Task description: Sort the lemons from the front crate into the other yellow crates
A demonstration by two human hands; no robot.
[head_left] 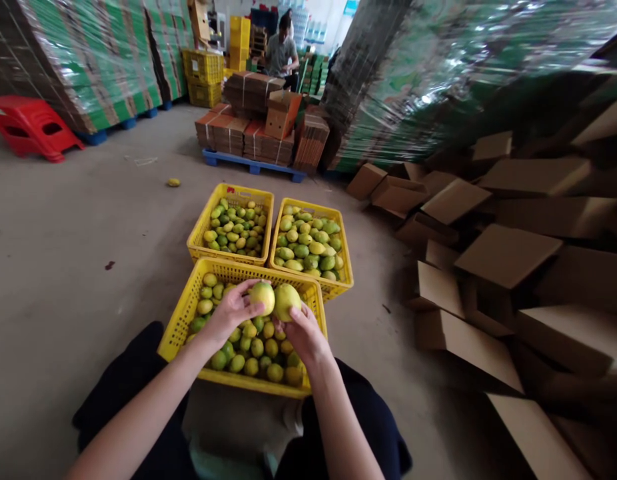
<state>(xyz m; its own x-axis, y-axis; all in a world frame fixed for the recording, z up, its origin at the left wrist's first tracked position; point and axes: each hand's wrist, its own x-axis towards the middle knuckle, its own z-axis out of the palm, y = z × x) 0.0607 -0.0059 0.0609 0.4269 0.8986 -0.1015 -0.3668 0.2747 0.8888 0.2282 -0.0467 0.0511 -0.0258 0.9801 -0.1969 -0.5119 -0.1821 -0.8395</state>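
My left hand (233, 310) is closed round a pale yellow-green lemon (263, 299). A second, slightly yellower lemon (287, 300) is gripped in my right hand (305, 335). The two fruits are side by side, and I cannot tell whether they touch. Both hands are above the near yellow crate (253, 385), which holds many green and yellow lemons (257, 347). Just beyond it stand two more yellow crates of lemons, the far left crate (189, 248) and the far right crate (346, 257).
Open cardboard boxes (508, 257) are heaped on the right. Flattened cartons (268, 137) lie on a blue pallet (253, 165) ahead, with a person (281, 53) behind. A red stool (36, 127) stands left; one lemon (173, 182) lies on the floor. Wrapped stacks (108, 60) rise beyond.
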